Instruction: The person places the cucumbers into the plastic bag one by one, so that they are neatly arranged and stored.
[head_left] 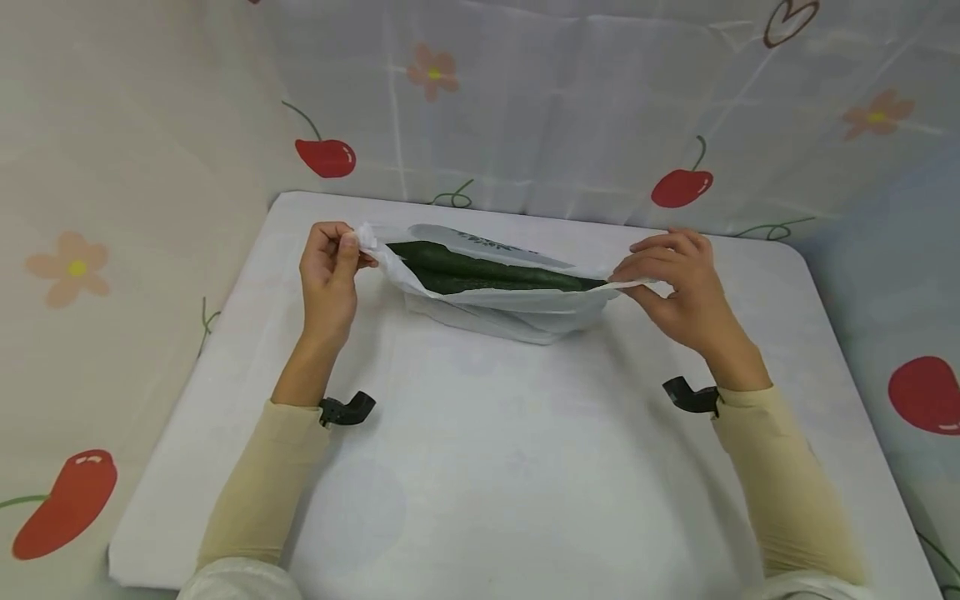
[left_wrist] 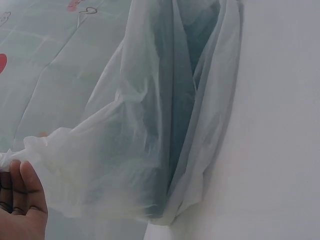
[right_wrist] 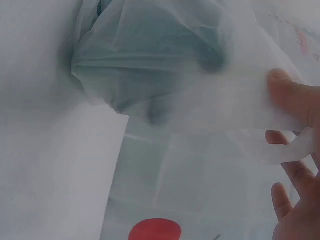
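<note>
A white plastic bag lies near the far side of the table, its mouth stretched wide between both hands. Long dark green cucumbers show through the opening. My left hand pinches the bag's left end between thumb and fingers. At the opposite end, my right hand pinches the right corner between thumb and forefinger, the other fingers spread. In the right wrist view the thumb presses on the thin plastic, and dark shapes show through it. Seen from the left wrist, the bag hangs in folds from the fingertips.
The bag rests on a white-covered table with rounded corners. Behind it and at both sides hangs a pale curtain printed with cherries and flowers. Each wrist wears a black camera mount, one at the left and one at the right.
</note>
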